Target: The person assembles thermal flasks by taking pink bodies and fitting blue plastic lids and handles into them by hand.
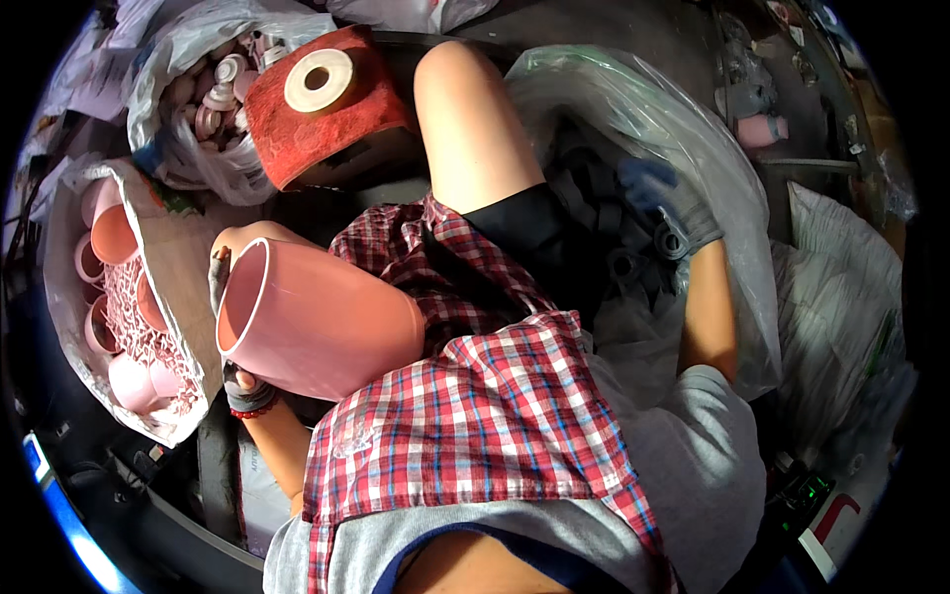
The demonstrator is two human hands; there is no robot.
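My left hand (236, 381), in a grey glove, grips a large pink plastic cup-shaped shell (317, 319) lying on its side across my lap, open mouth facing left. My right hand (673, 210), in a dark blue-grey glove, reaches into a big clear plastic bag (693, 129) and rests among several black plastic parts (604, 213); whether it grips one is unclear. A red plaid cloth (495, 396) covers my lap, and my bare knee (465, 109) sticks up in the middle.
A cardboard box (173, 262) lined with plastic holds several pink cups on the left. A clear bag of pink caps (213, 94) sits at upper left, beside a red block carrying a white ring (319, 81). White sacks (841, 297) lie at the right.
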